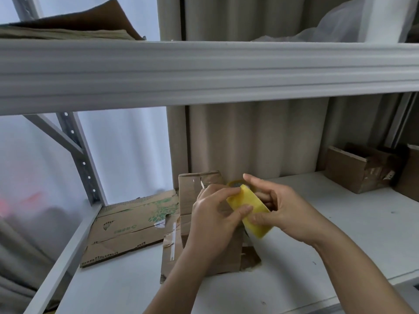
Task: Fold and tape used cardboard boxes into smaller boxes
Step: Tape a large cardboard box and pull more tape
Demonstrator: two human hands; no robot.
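Fingers (246, 209) of my left hand (215, 220) pinch the near face of the yellow tape roll (249, 214), thumb and forefinger set on its outer band as if feeling for the loose end. My right hand (283, 211) grasps the roll from the other side, thumb underneath and fingers curled into and around the ring, so both hands are closed on it and it hangs in the air, clear of the counter (340, 234).

Directly under the roll stands the folded cardboard box (199, 191), upright on the counter, a strip of clear tape already glinting on its upper flap; I cannot tell whether its lower seams are closed, since my hands hide them. I judge the step in hand to be freeing the tape end before sealing another seam. Next I would need a nail under the edge, a steady pull to draw out a length, then one hand free to hold the flaps together.

To the left lies a flattened printed carton (131, 225), touching the box's base. Well apart on the right sits another small brown box (360, 171), against the curtain.
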